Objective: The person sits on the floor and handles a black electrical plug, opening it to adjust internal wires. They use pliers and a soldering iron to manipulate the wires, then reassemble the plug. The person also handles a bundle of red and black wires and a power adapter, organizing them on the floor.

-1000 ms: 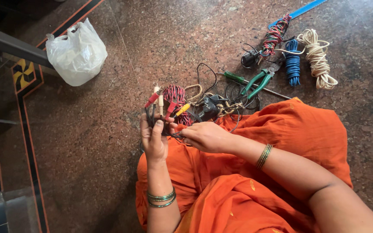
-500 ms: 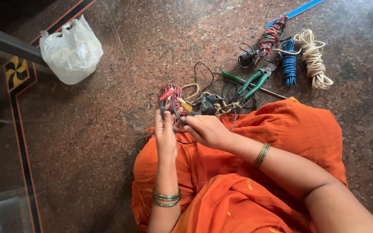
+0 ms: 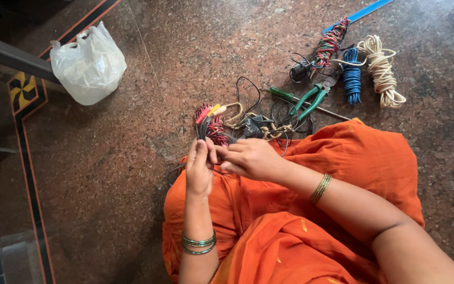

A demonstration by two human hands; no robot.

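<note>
My left hand [image 3: 199, 169] grips a black cable whose red and yellow plug ends [image 3: 209, 112] stick up past my fingers. My right hand [image 3: 249, 158] meets it from the right, fingers pinched on the same cable beside the left thumb. Just beyond the plugs lies a red twisted wire bundle [image 3: 215, 128] on the floor. Both hands work above my orange-clothed lap [image 3: 342, 158].
Beyond my hands lie a tangle of black wires with an adapter [image 3: 251, 126], green-handled pliers [image 3: 311, 100], a green screwdriver [image 3: 285, 94], a multicoloured wire bundle [image 3: 329, 44], a blue coil [image 3: 351, 76] and a cream cord coil [image 3: 382, 71]. A white plastic bag [image 3: 88, 66] sits far left.
Both hands have kept hold of the cable; the left hand has turned more upright and the plug ends have shifted slightly. The view has drifted a little.
</note>
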